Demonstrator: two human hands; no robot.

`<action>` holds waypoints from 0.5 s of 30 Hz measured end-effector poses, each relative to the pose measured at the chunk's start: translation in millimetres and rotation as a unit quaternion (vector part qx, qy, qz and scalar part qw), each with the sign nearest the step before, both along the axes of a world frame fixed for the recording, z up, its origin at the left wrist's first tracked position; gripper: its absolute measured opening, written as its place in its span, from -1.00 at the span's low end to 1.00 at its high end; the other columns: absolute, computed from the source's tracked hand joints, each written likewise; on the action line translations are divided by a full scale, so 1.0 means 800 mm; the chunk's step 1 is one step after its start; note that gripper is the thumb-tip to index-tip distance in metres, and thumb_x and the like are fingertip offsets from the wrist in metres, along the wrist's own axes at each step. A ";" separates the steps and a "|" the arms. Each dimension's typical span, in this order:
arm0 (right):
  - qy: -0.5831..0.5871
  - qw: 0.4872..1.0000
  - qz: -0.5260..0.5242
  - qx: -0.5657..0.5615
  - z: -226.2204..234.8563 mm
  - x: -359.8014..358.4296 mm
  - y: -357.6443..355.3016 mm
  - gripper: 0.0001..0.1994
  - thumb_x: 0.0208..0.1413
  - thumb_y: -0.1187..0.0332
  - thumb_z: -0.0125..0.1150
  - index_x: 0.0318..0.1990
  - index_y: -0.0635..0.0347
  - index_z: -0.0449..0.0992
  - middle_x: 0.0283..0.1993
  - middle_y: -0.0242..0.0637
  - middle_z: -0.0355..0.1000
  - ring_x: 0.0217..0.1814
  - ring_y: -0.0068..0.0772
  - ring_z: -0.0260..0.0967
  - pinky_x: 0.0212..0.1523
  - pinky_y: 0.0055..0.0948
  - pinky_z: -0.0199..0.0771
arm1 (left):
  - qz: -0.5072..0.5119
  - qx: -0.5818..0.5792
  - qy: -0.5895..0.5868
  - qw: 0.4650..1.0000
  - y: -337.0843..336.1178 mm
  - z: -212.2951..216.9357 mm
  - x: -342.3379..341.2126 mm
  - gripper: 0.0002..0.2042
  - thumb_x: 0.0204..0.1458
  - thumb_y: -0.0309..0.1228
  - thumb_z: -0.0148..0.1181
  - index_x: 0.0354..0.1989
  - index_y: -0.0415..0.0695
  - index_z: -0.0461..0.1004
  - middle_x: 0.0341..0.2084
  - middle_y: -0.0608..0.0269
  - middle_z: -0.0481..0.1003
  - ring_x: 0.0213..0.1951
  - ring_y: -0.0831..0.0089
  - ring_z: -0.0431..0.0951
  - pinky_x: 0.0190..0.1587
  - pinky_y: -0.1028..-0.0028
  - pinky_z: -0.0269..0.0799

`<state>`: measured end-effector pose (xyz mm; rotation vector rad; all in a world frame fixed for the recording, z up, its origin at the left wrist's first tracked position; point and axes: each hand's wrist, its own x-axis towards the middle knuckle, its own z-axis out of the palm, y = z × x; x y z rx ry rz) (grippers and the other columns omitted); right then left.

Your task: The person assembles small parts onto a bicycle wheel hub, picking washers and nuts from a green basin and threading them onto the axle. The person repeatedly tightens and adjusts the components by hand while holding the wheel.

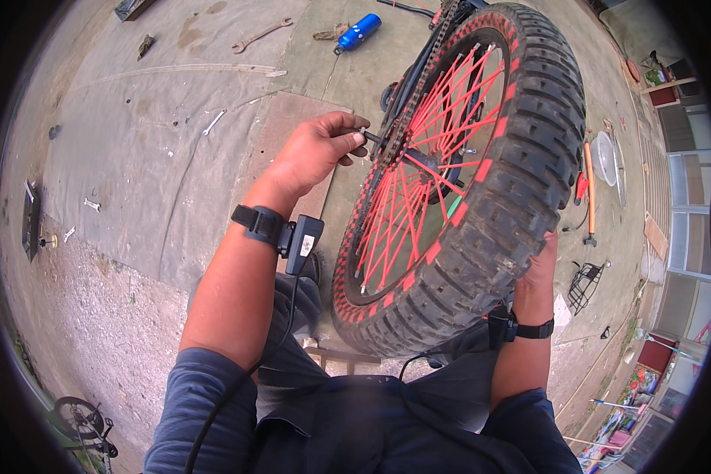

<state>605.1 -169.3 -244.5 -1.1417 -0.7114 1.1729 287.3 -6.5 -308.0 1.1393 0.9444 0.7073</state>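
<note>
A fat bicycle wheel with a knobbly black tyre, red spokes and red rim marks stands upright in front of me, resting against my lap. My left hand pinches the end of the axle at the hub, beside the sprocket and chain. My right hand is mostly hidden behind the tyre and presses against its outer tread on the right side. Both wrists carry black straps; a small black device hangs from the left one.
A wrench, a blue bottle and small metal tools lie on the concrete ground ahead. An orange-handled tool and a wire basket lie at the right. Another bicycle wheel shows at the lower left.
</note>
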 end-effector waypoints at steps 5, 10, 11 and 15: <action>-0.015 1.000 0.006 -0.002 -0.002 0.001 0.000 -0.75 0.16 0.62 0.12 -0.04 0.13 0.45 -0.23 -0.38 0.46 -0.36 -0.44 0.48 -0.34 -0.49 0.50 | -0.003 0.017 0.021 1.000 0.000 0.001 -0.001 -0.71 0.22 -0.42 0.14 0.07 -0.27 0.49 -0.25 0.28 0.58 -0.25 0.53 0.57 -0.20 0.47 0.46; -0.010 1.000 -0.003 -0.007 -0.001 -0.001 0.000 -0.76 0.16 0.63 0.12 -0.04 0.13 0.45 -0.22 -0.37 0.46 -0.37 -0.44 0.48 -0.34 -0.49 0.49 | -0.004 0.024 0.037 0.999 0.001 0.000 -0.001 -0.72 0.23 -0.39 0.14 0.05 -0.28 0.50 -0.31 0.29 0.58 -0.30 0.55 0.55 -0.22 0.48 0.46; -0.008 1.000 -0.004 -0.007 -0.001 -0.001 0.000 -0.76 0.16 0.63 0.12 -0.04 0.13 0.45 -0.22 -0.37 0.46 -0.37 -0.44 0.48 -0.34 -0.49 0.49 | -0.001 0.025 0.038 0.999 0.001 -0.001 -0.001 -0.72 0.24 -0.38 0.14 0.03 -0.28 0.51 -0.33 0.29 0.58 -0.32 0.56 0.54 -0.22 0.49 0.46; 0.001 1.000 -0.009 -0.012 -0.001 -0.002 0.000 -0.76 0.16 0.63 0.12 -0.04 0.14 0.45 -0.23 -0.37 0.47 -0.37 -0.43 0.48 -0.34 -0.49 0.49 | 0.003 0.031 0.052 0.998 0.002 -0.002 0.000 -0.74 0.26 -0.33 0.14 -0.04 -0.27 0.54 -0.40 0.30 0.57 -0.37 0.57 0.53 -0.27 0.50 0.46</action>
